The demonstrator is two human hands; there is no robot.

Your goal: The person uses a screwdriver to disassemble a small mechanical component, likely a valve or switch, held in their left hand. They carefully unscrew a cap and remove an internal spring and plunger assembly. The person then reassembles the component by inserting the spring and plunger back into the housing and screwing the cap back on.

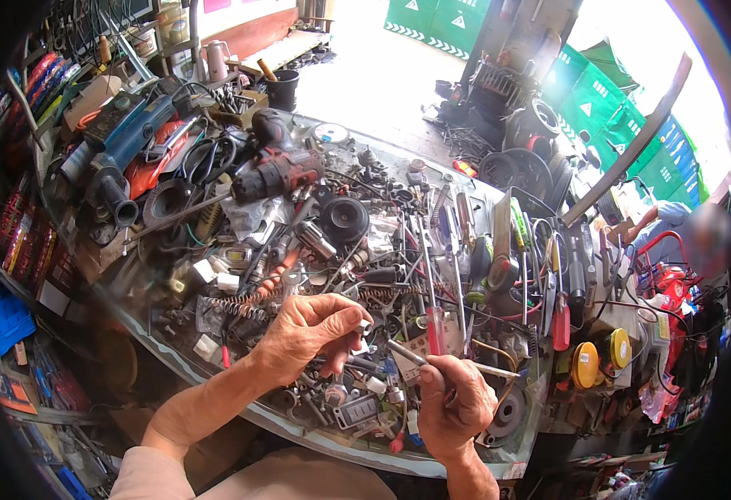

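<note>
The left hand (311, 333) pinches a small shiny piece (366, 327) at its fingertips. The right hand (455, 404) grasps a metal rod (406, 352) between thumb and fingers, one end projecting toward the left hand, above the cluttered table (484, 197).

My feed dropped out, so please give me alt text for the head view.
The left hand pinches a small piece and the right hand a thin rod, above a cluttered workbench; a red-and-dark drill lies beyond.

The rod (406, 353) looks smooth metal, the screwdriver handle (436, 332) glossy plastic
</note>
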